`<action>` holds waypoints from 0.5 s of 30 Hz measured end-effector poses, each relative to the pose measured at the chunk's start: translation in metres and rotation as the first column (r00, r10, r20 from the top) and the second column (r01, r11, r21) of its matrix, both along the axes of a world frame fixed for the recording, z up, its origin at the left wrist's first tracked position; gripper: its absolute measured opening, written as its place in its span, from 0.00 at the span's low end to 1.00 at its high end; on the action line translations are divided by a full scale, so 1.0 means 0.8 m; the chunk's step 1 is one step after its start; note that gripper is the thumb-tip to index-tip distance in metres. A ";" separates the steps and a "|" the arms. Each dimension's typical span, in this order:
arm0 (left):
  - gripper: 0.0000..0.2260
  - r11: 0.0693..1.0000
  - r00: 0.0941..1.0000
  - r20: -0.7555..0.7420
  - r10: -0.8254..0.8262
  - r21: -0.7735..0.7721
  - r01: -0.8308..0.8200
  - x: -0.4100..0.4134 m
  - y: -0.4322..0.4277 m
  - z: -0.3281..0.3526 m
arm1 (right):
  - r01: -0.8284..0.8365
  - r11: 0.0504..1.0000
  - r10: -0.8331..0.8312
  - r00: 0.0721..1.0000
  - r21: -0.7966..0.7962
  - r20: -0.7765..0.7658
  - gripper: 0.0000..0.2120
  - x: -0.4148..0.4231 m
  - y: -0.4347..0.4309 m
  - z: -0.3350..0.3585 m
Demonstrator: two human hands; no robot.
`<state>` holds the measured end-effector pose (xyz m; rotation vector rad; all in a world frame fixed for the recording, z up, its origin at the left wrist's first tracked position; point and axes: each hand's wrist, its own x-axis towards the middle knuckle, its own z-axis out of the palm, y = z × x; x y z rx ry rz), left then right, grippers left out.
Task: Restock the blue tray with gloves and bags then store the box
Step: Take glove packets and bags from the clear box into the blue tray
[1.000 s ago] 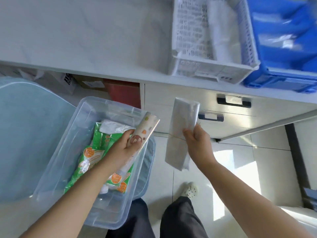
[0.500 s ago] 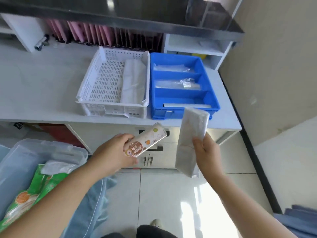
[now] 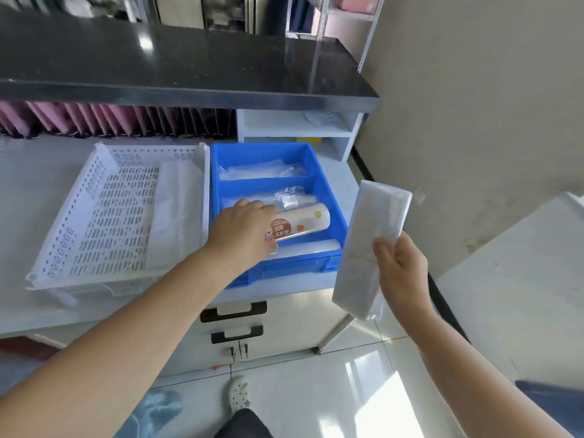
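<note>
white basket (image 3: 94, 216) sits left of the blue tray (image 3: 339, 222). left hand (image 3: 243, 232), fingers curled around the printed roll (image 3: 300, 224), lowers it into the tray's front section, seemingly. right hand (image 3: 399, 270) pinches a clear packet (image 3: 369, 245) beside it, unplaced; box unseen, storing remains.

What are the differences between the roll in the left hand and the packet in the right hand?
The roll is a round tube with a printed label; the packet is flat, plain and whitish. The left hand holds the roll lying sideways over the blue tray; the right hand holds the packet almost upright, in the air, right of the tray. Each is held in one hand.
</note>
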<state>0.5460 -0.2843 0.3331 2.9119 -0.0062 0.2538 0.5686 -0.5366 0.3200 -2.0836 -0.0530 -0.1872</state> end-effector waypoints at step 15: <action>0.17 0.947 0.905 -0.316 -0.284 -0.243 0.212 0.112 0.021 -0.087 | 0.143 0.976 -0.115 0.979 0.163 -0.167 0.07 0.157 0.062 0.008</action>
